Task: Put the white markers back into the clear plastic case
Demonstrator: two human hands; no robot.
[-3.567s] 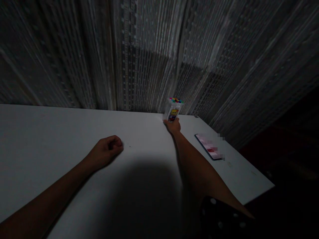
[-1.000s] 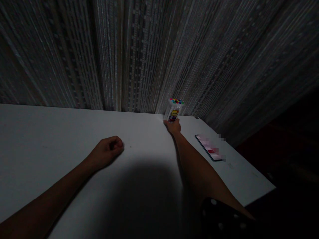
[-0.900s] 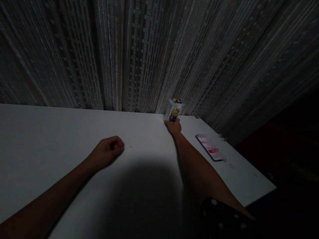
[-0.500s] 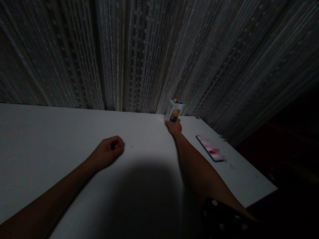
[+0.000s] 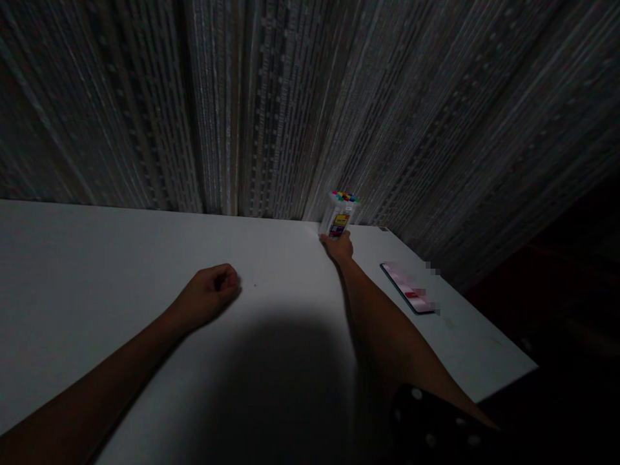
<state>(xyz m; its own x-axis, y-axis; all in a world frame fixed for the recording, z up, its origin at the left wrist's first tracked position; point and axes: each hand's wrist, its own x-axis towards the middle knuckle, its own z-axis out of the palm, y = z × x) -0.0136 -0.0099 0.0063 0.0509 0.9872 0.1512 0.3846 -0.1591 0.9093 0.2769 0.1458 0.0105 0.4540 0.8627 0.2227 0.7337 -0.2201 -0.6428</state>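
Note:
Near the back edge of the white table, a clear case of markers stands upright, with many-coloured tops and a yellow and dark label. My right hand grips its lower part, thumb on the left side and fingers on the right; the base is hidden by the hand. My left hand rests on the table to the left, its fingers curled in a loose fist with nothing seen in them.
A phone with a lit pinkish screen lies to the right of my right forearm, partly blurred out. Behind the table hangs a grey patterned curtain. The table's right edge slants toward a dark area. A shadow falls across the table's front.

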